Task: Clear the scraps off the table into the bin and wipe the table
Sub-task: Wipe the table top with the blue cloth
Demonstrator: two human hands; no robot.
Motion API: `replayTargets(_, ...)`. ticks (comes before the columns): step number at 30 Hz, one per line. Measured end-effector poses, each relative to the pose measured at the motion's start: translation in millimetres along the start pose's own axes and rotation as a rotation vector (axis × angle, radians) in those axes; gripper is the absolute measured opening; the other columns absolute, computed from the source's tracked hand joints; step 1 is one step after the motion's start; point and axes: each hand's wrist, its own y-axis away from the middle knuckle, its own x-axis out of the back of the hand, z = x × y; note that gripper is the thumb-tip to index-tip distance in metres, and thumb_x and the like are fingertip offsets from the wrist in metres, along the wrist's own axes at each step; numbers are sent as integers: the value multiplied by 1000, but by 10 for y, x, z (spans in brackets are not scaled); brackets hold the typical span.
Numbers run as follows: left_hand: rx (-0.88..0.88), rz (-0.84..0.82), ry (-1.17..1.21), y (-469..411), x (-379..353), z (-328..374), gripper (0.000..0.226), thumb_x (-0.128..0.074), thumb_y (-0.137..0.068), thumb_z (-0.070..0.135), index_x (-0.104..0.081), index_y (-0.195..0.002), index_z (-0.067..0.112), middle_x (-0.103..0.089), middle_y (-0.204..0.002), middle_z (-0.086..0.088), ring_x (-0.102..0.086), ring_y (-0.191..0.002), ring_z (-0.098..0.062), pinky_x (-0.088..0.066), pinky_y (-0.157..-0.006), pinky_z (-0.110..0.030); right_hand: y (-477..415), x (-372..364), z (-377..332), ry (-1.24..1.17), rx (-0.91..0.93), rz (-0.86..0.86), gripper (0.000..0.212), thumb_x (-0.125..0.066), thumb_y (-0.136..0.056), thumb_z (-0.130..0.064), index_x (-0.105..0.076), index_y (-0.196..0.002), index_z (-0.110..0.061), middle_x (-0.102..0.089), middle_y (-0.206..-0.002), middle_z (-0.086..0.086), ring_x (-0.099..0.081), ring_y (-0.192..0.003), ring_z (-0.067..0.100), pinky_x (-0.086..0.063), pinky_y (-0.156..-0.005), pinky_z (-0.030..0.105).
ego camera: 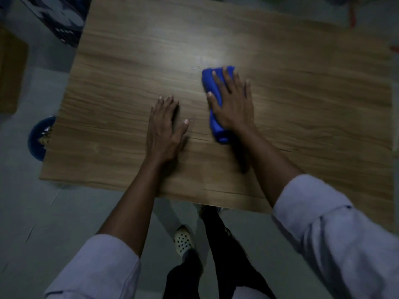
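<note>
Wiping is the step in hand. The right hand (234,104) lies flat on the rolled bright-blue cloth (217,126), fingers straight and spread, palm pressing it onto the pale wood-grain laminate worktop (313,108), nothing curled round it; the cloth sits about the middle of the worktop, its length running roughly from twelve o'clock to six. The left hand (165,130) rests released and flat on the bare wood at the cloth's nine o'clock, near it but not touching, a brace by the look of it.

The clearing looks done. The round dark-blue bin (36,145) stands on the floor at the worktop's nine o'clock edge, partly tucked under it, with pale scraps (45,137) showing inside; on the surface I make out only one tiny pale speck (195,67) at the cloth's eleven o'clock, too small to name.

The next move, as I judge it, is a firm, even sweep through that speck; then come strokes out toward three o'clock and back to the near edge at six, where wide stretches lie beyond the cloth; the left hand must lift before its own patch can be wiped. Whether those parts are already wiped, I cannot tell; the picture is dim and a little blurred.
</note>
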Motion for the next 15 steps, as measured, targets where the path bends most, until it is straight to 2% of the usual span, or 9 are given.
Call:
replayTargets(4, -7, 14, -3, 19, -15, 16, 67, -51, -99, 46, -47, -150, 3, -41, -160, -15, -28, -154, -33, -15, -128, -45, -524, 143, 134, 2, -52, -35, 65, -20, -106, -58, -7, -165, -33, -1, -173, -3, 2, -159, 23, 6, -126, 51)
replayTargets(8, -7, 18, -31, -8, -46, 68, 70, -49, -99, 47, -42, -154, 5, -38, -162, -14, -25, -155, -32, -14, -128, -44, -284, 69, -50, 21, -100, -5, 63, -22, -107, -54, -9, -165, -31, -3, -173, -2, 0, -159, 25, 6, -125, 51)
replayTargets(12, 3, 42, -19, -19, -72, 60, 70, -48, -100, 49, -42, -154, 4, -39, -162, -13, -27, -155, -31, -18, -126, -50, 607, -172, -547, -26, 130, -6, 62, -31, -103, -42, -22, -163, -29, -12, -172, -3, -3, -160, 24, -3, -127, 49)
replayTargets(15, 35, 68, 12, -31, -86, 73, 68, -47, -101, 48, -46, -152, 5, -41, -161, -12, -28, -154, -28, -18, -127, -48, 858, -220, -586, -65, 236, -17, 67, -40, -97, -38, -26, -162, -30, -16, -171, -7, -4, -160, 20, -11, -127, 50)
